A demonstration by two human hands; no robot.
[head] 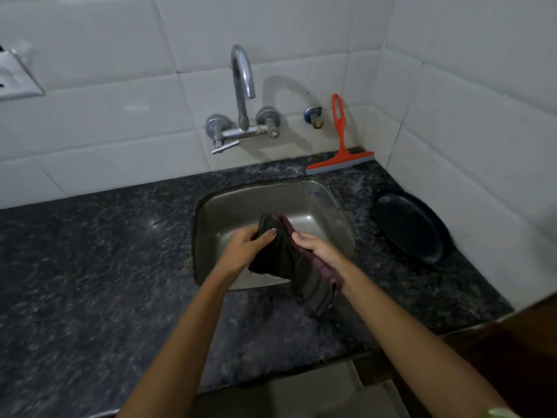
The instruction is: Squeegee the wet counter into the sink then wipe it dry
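Wringing the cloth over the sink.
Left hand and right hand both grasp it; squeegee parked; wiping the surface seems next.

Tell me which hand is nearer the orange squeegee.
Right. The right hand grips the dark cloth over the sink, below and slightly left of the squeegee leaning on the wall; the left hand is farther left.

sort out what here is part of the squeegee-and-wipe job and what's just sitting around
Part of the job:
- orange squeegee, leaning against the wall tiles behind the sink
- dark cloth, held by left hand and right hand
- steel sink
- granite counter

Just lying about:
- black plate, right of the sink
- tap
- wall socket
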